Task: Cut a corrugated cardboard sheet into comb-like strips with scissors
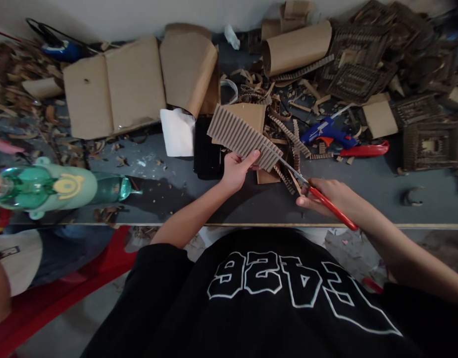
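Observation:
My left hand (pixel 237 171) pinches a piece of corrugated cardboard (pixel 238 132) near its lower edge, thumb on the ridged face. The piece is held tilted above the table, its ridges facing up. In my right hand (pixel 326 195) are red-handled scissors (pixel 331 208), fingers wrapped round the handle. Their blades reach up and left to the right end of the corrugated piece, along its ridges. Whether the blades are fully closed cannot be made out. Beneath lie a flat brown cardboard sheet (pixel 251 113) and loose corrugated strips (pixel 288 132).
A blue glue gun (pixel 328 133) and a red-handled tool (pixel 365 149) lie to the right. Woven-looking cardboard frames (pixel 432 144) are piled at far right. Folded cardboard (pixel 134 87) stands at back left. A green bottle (pixel 65 189) lies at left, near another person's seat (pixel 102 271).

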Available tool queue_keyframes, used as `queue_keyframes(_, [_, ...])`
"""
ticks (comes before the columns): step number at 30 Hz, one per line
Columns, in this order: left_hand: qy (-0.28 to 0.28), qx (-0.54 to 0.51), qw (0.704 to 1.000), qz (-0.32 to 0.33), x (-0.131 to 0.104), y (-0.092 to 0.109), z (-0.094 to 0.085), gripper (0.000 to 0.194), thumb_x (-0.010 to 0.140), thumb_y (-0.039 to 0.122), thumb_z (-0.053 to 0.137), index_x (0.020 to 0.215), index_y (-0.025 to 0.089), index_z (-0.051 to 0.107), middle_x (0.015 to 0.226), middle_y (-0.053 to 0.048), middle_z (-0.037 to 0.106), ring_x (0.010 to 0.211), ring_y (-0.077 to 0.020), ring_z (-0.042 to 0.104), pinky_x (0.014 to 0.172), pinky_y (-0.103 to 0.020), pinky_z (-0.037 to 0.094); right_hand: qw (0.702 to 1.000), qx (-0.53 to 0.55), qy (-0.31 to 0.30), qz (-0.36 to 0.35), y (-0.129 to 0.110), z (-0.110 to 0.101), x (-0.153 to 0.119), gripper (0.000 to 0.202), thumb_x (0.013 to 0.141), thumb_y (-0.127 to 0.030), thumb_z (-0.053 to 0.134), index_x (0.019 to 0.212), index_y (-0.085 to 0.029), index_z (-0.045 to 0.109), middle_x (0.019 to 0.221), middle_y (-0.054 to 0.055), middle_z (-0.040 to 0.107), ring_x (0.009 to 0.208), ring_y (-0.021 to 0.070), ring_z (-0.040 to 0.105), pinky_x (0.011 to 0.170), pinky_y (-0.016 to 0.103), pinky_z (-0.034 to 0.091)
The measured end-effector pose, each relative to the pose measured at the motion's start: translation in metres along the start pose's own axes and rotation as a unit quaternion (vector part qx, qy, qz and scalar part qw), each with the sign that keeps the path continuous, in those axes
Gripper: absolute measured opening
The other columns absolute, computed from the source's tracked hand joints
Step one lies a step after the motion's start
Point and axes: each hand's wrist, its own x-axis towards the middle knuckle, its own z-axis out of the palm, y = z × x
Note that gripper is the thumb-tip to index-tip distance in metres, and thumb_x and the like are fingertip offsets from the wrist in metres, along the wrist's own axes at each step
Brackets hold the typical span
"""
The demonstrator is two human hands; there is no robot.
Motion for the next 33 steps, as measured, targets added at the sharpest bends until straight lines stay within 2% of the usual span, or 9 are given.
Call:
queue_keyframes(6, [-0.015,0.020,1.000,0.012,0.002,-0.004,-0.004,0.054,0.049,0.058,0.097,0.073,0.016,0.072,0.072,0.000,0.076,0.062,-0.0130,0.074,0.049,-0.020,0.062,1.000,0.012,0.002,0.018,-0.002,0.000,0.002,0.067,0.084,-0.090,0.042,0.087,-0.025,0.057,0.079,0.007,0.070,0.076,0.0291,0.069,0.065,0.034,0.040])
queue_keyframes(14, [-0.039,0.017,0.999,-0.001,-0.001,-0.001,-0.002,0.053,0.046,0.056,0.099,0.068,0.016,0.070,0.069,0.001,0.075,0.061,-0.0127,0.073,0.047,-0.019,0.062,1.000,0.005,0.002,0.030,-0.003,-0.001,0.002,0.077,0.076,-0.098,0.036,0.090,-0.024,0.050,0.083,0.010,0.068,0.077,0.0315,0.067,0.064,0.034,0.039])
queue_keyframes(17, [-0.046,0.018,0.999,-0.010,-0.003,0.000,-0.001,0.054,0.045,0.056,0.099,0.067,0.017,0.070,0.068,0.002,0.074,0.059,-0.0117,0.072,0.047,-0.019,0.062,1.000,0.002,0.014,0.027,-0.004,0.000,0.004,0.074,0.078,-0.097,0.034,0.086,-0.025,0.049,0.080,0.010,0.068,0.074,0.0296,0.067,0.063,0.033,0.037])
queue_keyframes(22, [-0.040,0.032,0.999,-0.013,-0.003,0.001,-0.002,0.056,0.044,0.059,0.098,0.068,0.017,0.070,0.068,0.002,0.074,0.059,-0.0119,0.072,0.047,-0.019,0.062,0.998,-0.025,0.024,0.059,-0.009,0.000,0.008,0.067,0.085,-0.090,0.029,0.073,-0.026,0.045,0.067,0.008,0.064,0.064,0.0260,0.063,0.059,0.032,0.034])
queue_keyframes(29, [-0.041,0.037,0.998,-0.013,-0.006,0.000,-0.001,0.058,0.044,0.060,0.098,0.064,0.017,0.064,0.066,0.002,0.071,0.059,-0.0116,0.071,0.048,-0.020,0.062,0.993,-0.073,0.049,0.077,-0.010,0.003,0.012,0.063,0.089,-0.082,0.035,0.066,-0.026,0.050,0.063,0.012,0.067,0.064,0.0291,0.067,0.060,0.034,0.037])
queue_keyframes(33, [-0.048,0.031,0.998,-0.009,-0.001,0.002,-0.004,0.059,0.045,0.061,0.097,0.069,0.018,0.064,0.068,0.002,0.071,0.056,-0.0118,0.070,0.044,-0.019,0.060,0.993,-0.072,0.057,0.077,-0.009,0.004,0.012,0.067,0.090,-0.081,0.033,0.061,-0.025,0.054,0.061,0.014,0.068,0.061,0.0297,0.067,0.058,0.035,0.038])
